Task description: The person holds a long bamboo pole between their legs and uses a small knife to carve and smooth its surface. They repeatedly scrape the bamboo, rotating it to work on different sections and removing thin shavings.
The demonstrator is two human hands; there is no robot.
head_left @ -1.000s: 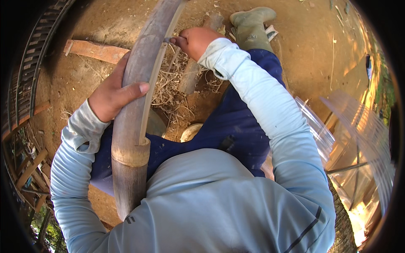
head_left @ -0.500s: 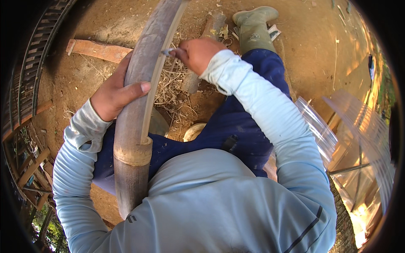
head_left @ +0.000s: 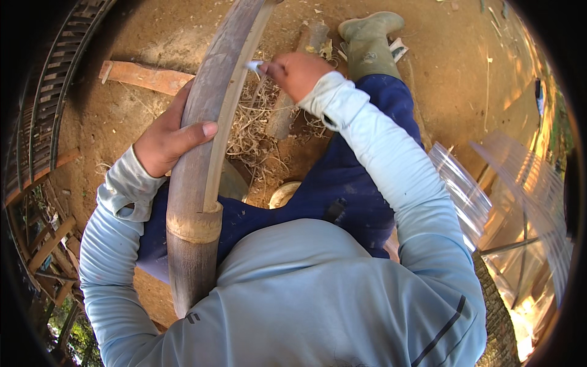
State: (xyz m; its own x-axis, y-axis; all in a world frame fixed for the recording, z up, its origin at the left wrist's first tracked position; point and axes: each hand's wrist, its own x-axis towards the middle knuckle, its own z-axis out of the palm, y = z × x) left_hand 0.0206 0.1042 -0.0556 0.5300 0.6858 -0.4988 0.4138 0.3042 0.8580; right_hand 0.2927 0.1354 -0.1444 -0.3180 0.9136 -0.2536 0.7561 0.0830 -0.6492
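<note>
A long bamboo pole [head_left: 195,165] with a greyish-brown skin leans against my body on the left and rises toward the top of the view. Along its right side runs a pale cut face, which ends at a lighter ring near my lap. My left hand [head_left: 173,136] is wrapped round the pole from the left, its thumb lying across the front. Just right of the cut face, my right hand [head_left: 301,74] is closed on a small whitish blade-like piece [head_left: 255,65], blurred and mostly hidden by the fingers. Its tip is at the pole's edge; whether it touches, I cannot tell.
Thin shavings [head_left: 257,131] lie heaped on the dirt between my legs, beside a short log [head_left: 282,119]. A flat wooden board [head_left: 143,76] lies beyond my left hand. Clear corrugated sheets [head_left: 520,183] stand at right, a slatted wooden frame [head_left: 52,104] at far left.
My right hand has shifted slightly to the right with the whitish piece, which shows more now. The pole and my left hand have barely moved.
</note>
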